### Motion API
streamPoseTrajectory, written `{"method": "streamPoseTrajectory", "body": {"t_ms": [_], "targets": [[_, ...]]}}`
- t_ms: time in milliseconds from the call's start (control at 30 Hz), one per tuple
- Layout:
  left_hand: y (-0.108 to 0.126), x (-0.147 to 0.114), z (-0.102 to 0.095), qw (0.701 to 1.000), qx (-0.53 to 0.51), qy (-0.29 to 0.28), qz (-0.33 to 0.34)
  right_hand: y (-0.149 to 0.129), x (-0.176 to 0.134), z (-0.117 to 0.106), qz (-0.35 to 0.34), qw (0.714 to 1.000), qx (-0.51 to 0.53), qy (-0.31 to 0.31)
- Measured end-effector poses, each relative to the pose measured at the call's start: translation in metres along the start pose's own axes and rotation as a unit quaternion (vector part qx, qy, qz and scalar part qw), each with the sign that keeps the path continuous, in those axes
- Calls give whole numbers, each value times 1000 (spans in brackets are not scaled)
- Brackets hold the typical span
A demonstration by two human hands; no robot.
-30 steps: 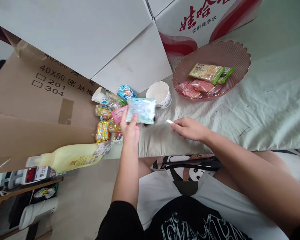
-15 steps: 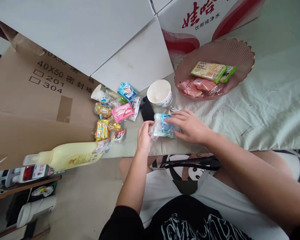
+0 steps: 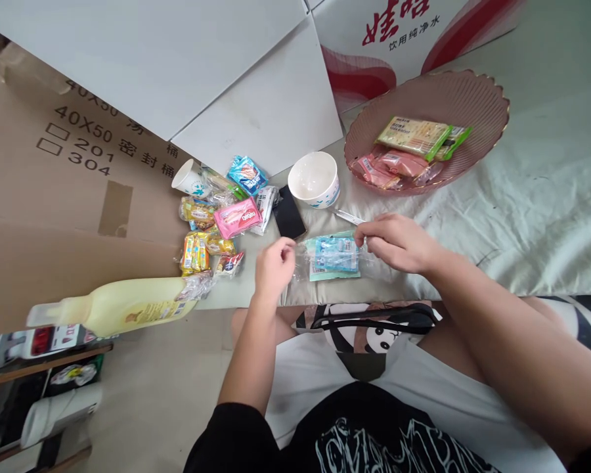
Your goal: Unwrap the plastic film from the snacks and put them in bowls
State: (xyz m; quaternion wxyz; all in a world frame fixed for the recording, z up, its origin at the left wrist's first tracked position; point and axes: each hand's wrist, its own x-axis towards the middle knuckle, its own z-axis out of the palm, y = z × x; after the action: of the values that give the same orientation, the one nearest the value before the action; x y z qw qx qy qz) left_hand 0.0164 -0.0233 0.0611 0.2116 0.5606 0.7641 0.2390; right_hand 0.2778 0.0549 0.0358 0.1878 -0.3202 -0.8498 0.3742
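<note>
A clear plastic bag (image 3: 372,263) lies stretched between my two hands on the cloth-covered surface. Light blue packets (image 3: 337,255) sit in or under it; the film makes it hard to tell which. My left hand (image 3: 274,266), fingers closed, pinches the bag's left end. At the other end my right hand (image 3: 396,243) has thumb and fingers pressed together on the film. Just beyond the packets are a black phone-like slab (image 3: 289,215), a white paper bowl (image 3: 314,180) and a slim silvery tool (image 3: 349,217), partly hidden by my right hand.
Wrapped snacks (image 3: 238,217) and a paper cup (image 3: 190,178) cluster at the left, beside a pale yellow bottle (image 3: 138,305) lying on its side. A pink ribbed dish (image 3: 477,125) with snack packs stands back right. Cardboard boxes (image 3: 142,217) wall the left and back.
My hands have moved apart, the left one leftward and the right one rightward. The plastic is spread wider, and the blue packets show more fully, no longer covered by my right fingers.
</note>
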Motion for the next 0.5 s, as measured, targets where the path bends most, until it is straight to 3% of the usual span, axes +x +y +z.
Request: {"method": "streamPoseTrajectory", "body": {"t_ms": [67, 100, 267, 367, 433, 500], "targets": [[4, -4, -1, 999, 5, 36, 33, -2, 1, 3, 47, 997, -60, 0], [8, -6, 0, 998, -5, 27, 64, -4, 1, 6, 53, 995, -89, 3], [22, -8, 11, 980, -16, -103, 171, -9, 3, 22, -6, 985, -170, -2], [14, -7, 13, 973, -9, -64, 221, -5, 3, 24, -58, 987, -146, 25], [11, -12, 9, 966, 8, -25, 259, -3, 2, 24, -104, 986, -113, 68], [13, -22, 1, 962, 38, -21, 269, -3, 2, 24, -139, 980, -88, 115]]}}
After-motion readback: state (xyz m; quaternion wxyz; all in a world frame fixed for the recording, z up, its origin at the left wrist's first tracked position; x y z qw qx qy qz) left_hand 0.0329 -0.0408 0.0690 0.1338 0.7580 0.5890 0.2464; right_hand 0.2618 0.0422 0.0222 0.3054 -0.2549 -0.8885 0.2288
